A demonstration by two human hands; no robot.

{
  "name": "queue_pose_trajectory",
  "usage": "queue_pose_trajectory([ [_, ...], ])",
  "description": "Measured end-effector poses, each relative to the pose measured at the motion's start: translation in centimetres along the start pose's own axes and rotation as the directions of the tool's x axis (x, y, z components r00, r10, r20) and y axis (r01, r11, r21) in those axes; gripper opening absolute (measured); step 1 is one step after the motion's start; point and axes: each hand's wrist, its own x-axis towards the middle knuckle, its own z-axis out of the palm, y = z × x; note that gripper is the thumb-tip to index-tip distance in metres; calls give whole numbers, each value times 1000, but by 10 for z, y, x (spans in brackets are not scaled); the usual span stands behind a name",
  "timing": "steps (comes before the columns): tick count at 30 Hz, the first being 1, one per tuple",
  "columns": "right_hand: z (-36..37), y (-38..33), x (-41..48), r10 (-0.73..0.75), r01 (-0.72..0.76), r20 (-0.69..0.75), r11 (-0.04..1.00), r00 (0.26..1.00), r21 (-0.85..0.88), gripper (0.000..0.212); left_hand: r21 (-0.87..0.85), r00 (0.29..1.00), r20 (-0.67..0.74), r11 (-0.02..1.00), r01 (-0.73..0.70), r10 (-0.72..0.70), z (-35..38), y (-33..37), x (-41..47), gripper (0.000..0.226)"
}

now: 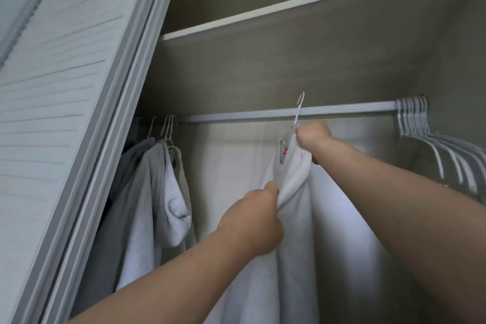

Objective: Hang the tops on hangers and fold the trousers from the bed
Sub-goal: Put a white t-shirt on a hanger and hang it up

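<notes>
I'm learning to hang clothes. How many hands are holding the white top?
2. The right hand grips the white hanger at the collar of the white sweatshirt; the left hand grips its fabric lower down.

So it's a closet with dull beige back walls [263, 68], a white shelf [289, 4] up top, a ribbed metal rail [236, 116] under it, a pale louvered door [52, 87] on the left, kinda dim light.
</notes>
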Motion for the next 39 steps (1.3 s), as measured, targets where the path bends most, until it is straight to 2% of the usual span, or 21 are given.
queue_pose_trajectory([
  [3,10,12,23,40,-39,-24,999,999,23,29,26,1000,-10,1000,8,-7,11,-8,12,15],
  [9,33,25,41,46,-46,49,999,998,-8,22,96,1000,-10,995,6,-5,31,-21,23,18],
  [12,46,27,38,28,-26,130,1000,991,-14,27,138,1000,3,990,4,-4,35,-29,19,21],
  [18,52,23,20,23,-54,287,994,958,100,5,110,1000,-5,994,3,-2,28,-45,4,26],
  [20,44,18,9,8,-24,344,999,939,42,13,111,1000,1,994,15,-16,20,-50,1,23],
  [23,34,5,-15,10,73,442,983,897,-170,23,124,999,4,991,45,-46,11,-59,-7,19],
  [27,36,-10,-52,16,138,517,956,856,-258,25,153,997,20,986,68,-71,3,-73,-16,22],
  [32,60,-14,-74,-57,165,503,971,862,-174,31,196,991,41,974,117,-128,-7,-93,-27,23],
  [36,92,-3,-69,-111,136,486,991,867,-15,27,225,975,61,954,197,-215,-19,-110,-36,21],
  [39,123,5,-62,-167,173,487,984,857,32,28,232,954,71,935,267,-290,-24,-126,-42,21],
])
